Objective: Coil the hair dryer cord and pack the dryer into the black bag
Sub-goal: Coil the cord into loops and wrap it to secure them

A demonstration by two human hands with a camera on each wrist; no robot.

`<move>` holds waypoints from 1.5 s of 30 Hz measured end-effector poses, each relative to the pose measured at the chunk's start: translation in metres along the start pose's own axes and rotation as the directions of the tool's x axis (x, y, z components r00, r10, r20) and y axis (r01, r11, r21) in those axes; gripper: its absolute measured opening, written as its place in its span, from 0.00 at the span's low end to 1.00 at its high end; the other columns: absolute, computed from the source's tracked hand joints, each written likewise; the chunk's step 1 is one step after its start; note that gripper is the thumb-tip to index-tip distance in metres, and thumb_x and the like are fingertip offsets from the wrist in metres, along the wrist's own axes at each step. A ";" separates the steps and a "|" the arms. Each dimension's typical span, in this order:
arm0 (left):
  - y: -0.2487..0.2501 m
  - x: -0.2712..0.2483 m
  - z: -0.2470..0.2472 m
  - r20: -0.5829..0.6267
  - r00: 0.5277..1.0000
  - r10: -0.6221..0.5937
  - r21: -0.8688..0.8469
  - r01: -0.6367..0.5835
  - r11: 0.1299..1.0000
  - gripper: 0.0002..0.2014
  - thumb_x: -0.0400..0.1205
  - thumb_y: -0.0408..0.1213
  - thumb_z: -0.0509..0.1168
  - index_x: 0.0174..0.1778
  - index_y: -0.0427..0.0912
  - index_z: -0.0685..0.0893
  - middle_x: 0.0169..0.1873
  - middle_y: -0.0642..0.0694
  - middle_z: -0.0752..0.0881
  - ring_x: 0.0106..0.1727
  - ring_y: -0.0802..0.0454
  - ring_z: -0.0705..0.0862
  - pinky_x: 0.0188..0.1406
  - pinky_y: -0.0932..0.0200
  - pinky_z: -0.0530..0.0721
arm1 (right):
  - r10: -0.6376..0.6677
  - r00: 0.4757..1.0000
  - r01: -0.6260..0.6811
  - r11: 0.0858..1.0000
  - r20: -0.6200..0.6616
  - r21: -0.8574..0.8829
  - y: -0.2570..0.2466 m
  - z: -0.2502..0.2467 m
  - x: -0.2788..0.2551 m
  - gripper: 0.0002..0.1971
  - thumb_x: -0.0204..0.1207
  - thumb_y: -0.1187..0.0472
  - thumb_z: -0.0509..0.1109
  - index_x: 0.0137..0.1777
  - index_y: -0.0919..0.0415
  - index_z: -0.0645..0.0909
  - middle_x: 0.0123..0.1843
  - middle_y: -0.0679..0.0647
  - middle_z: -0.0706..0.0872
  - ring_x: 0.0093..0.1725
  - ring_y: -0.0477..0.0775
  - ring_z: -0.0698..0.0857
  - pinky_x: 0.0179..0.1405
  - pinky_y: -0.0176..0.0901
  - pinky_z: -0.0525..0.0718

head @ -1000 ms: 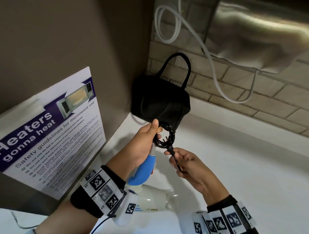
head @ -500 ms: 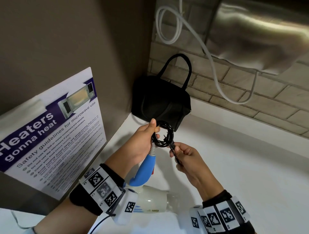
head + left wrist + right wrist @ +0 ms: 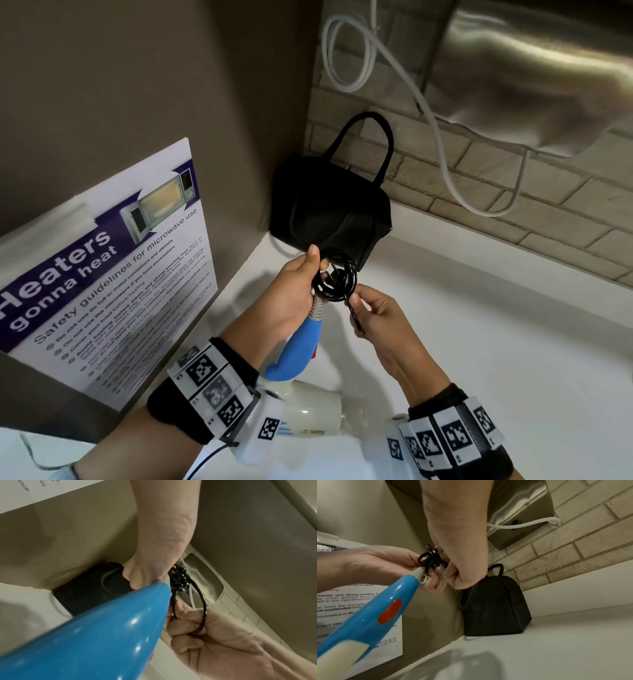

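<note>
White and smooth, the tabletop [image 3: 479,342] meets a pale brick wall [image 3: 513,192]; a soft black bag [image 3: 329,209] with loop handles stands in the corner beside a poster [image 3: 113,260] reading "Heaters gonna heat". Left hand [image 3: 291,291] grips the coiled glossy black cord [image 3: 337,279]; right hand [image 3: 378,317] pinches its tail.

Left wrist view: the hair dryer [image 3: 96,635], shiny blue plastic.

Right wrist view: a ribbed grey sleeve [image 3: 419,572] and an orange oval switch [image 3: 390,611].

dryer handle [image 3: 298,349] blue, red switch [image 3: 390,611] | cord [image 3: 337,279] black | bag [image 3: 329,209] black | counter [image 3: 496,342] white
</note>
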State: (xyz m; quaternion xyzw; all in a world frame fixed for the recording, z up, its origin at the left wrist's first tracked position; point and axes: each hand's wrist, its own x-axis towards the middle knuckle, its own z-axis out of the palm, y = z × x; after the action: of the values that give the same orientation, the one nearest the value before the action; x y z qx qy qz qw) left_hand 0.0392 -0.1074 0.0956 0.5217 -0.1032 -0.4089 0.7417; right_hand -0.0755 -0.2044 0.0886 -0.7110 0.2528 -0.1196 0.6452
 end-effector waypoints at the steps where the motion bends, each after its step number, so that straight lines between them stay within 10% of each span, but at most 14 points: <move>1: 0.000 -0.001 0.001 -0.003 1.000 -0.005 0.000 0.005 1.000 0.17 0.89 0.49 0.51 0.42 0.43 0.76 0.44 0.45 0.83 0.51 0.50 0.82 0.64 0.51 0.78 | -0.028 1.000 0.028 1.000 -0.006 -0.004 0.000 0.000 0.001 0.12 0.84 0.65 0.60 0.51 0.55 0.87 0.32 0.44 0.77 0.25 0.43 0.68 0.27 0.32 0.69; 4: 0.000 -0.003 0.007 -0.006 1.000 -0.016 0.024 0.016 1.000 0.19 0.89 0.47 0.50 0.51 0.41 0.83 0.48 0.42 0.88 0.55 0.46 0.86 0.64 0.48 0.80 | -0.100 0.995 0.100 0.995 -0.003 -0.018 -0.010 0.002 0.003 0.13 0.81 0.74 0.61 0.52 0.60 0.86 0.29 0.41 0.82 0.24 0.42 0.72 0.25 0.29 0.70; 7: 0.002 -0.007 0.012 -0.029 0.999 -0.014 0.033 0.015 0.999 0.19 0.90 0.45 0.51 0.44 0.40 0.82 0.34 0.42 0.85 0.36 0.48 0.82 0.41 0.52 0.79 | -0.127 0.991 0.130 0.989 -0.036 0.068 -0.021 0.007 0.002 0.14 0.77 0.79 0.60 0.52 0.61 0.81 0.32 0.54 0.84 0.26 0.43 0.79 0.24 0.28 0.71; 12: 0.005 -0.002 0.012 -0.157 0.987 0.034 0.038 -0.028 0.999 0.17 0.90 0.40 0.53 0.38 0.47 0.81 0.18 0.53 0.83 0.32 0.50 0.78 0.37 0.54 0.78 | -0.106 0.991 0.121 0.971 -0.082 0.206 -0.025 0.009 -0.005 0.16 0.80 0.63 0.58 0.60 0.42 0.74 0.43 0.64 0.82 0.42 0.57 0.81 0.45 0.40 0.78; 17: 0.002 -0.008 0.016 -0.096 0.994 0.057 0.116 -0.045 0.992 0.16 0.89 0.34 0.52 0.45 0.48 0.84 0.33 0.50 0.88 0.42 0.51 0.88 0.48 0.55 0.86 | -0.385 0.922 0.384 0.884 0.048 -0.268 -0.032 0.018 -0.012 0.18 0.78 0.56 0.71 0.67 0.44 0.77 0.61 0.38 0.84 0.60 0.43 0.83 0.57 0.33 0.79; 23: 0.002 -0.010 0.016 -0.099 0.993 0.070 0.207 -0.048 0.977 0.17 0.90 0.47 0.50 0.53 0.45 0.83 0.49 0.43 0.88 0.57 0.47 0.87 0.62 0.54 0.83 | -0.404 0.908 0.328 0.849 -0.108 -0.414 -0.022 0.021 -0.006 0.10 0.74 0.61 0.72 0.52 0.45 0.84 0.55 0.49 0.81 0.60 0.50 0.77 0.59 0.43 0.73; 28: 0.001 -0.003 0.011 -0.143 0.986 0.080 0.156 -0.057 0.986 0.24 0.89 0.50 0.49 0.66 0.35 0.80 0.63 0.36 0.84 0.56 0.47 0.86 0.52 0.56 0.85 | -0.648 0.750 0.554 0.723 -0.130 -0.413 -0.025 0.026 -0.037 0.19 0.70 0.78 0.69 0.43 0.49 0.82 0.62 0.43 0.81 0.75 0.51 0.71 0.71 0.53 0.70; 34: -0.003 -0.006 0.017 -0.177 0.972 0.154 0.221 -0.113 0.969 0.20 0.90 0.50 0.47 0.49 0.43 0.82 0.43 0.47 0.92 0.39 0.43 0.94 0.31 0.60 0.88 | -0.570 0.811 0.568 0.821 -0.133 -0.055 -0.011 0.032 -0.078 0.27 0.62 0.85 0.54 0.41 0.51 0.80 0.43 0.49 0.87 0.60 0.56 0.86 0.49 0.44 0.83; 37: -0.002 -0.006 0.019 -0.164 0.972 0.169 0.240 -0.127 0.962 0.21 0.90 0.49 0.48 0.51 0.41 0.82 0.47 0.43 0.91 0.39 0.38 0.93 0.51 0.46 0.91 | -0.496 0.838 0.520 0.852 -0.226 0.060 -0.006 0.031 -0.092 0.23 0.66 0.83 0.56 0.39 0.53 0.80 0.40 0.49 0.87 0.56 0.56 0.88 0.50 0.37 0.83; 45: 0.008 -0.010 0.012 -0.161 0.980 0.118 0.035 -0.114 0.993 0.20 0.89 0.46 0.55 0.45 0.33 0.82 0.30 0.44 0.92 0.39 0.36 0.93 0.48 0.48 0.90 | -0.197 0.934 0.255 0.953 -0.299 0.166 -0.006 0.007 -0.093 0.13 0.72 0.78 0.71 0.36 0.59 0.84 0.49 0.53 0.92 0.57 0.51 0.89 0.54 0.33 0.84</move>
State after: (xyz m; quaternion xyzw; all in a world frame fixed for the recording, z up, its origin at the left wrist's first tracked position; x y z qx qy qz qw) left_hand 0.0300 -0.1073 0.1106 0.5559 -0.0779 -0.3196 0.7634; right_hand -0.1491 -0.1503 0.1080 -0.6422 0.2437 -0.3172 0.6539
